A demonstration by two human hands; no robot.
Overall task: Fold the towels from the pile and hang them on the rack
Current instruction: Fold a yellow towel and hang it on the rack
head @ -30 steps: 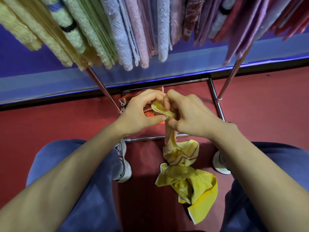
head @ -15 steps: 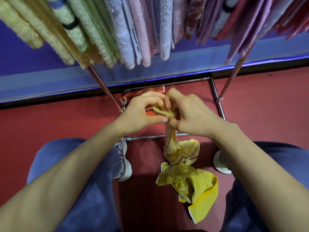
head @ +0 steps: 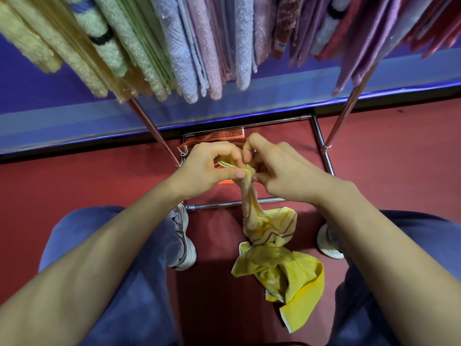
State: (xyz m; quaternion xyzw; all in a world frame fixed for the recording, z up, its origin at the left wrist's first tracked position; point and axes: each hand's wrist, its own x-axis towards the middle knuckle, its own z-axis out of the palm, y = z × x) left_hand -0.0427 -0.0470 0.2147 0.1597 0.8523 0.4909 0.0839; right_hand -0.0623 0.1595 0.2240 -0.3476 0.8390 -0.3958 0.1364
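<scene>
Yellow striped cloth towel [head: 282,268], one, hangs down between our two white shoes [head: 183,243]. Curled fingers [head: 234,174] of our left hand [head: 207,168] and right hand [head: 282,171] both pinch its top corner. One orange towel [head: 219,136] lies farther off, inside the base of the one metal rack [head: 348,111].

No legible text, brand, number or sign in view. Hanging towels [head: 189,46], yellow towel [head: 287,270], shoe [head: 183,240]: stripes and patterns only, no lettering made out.
</scene>
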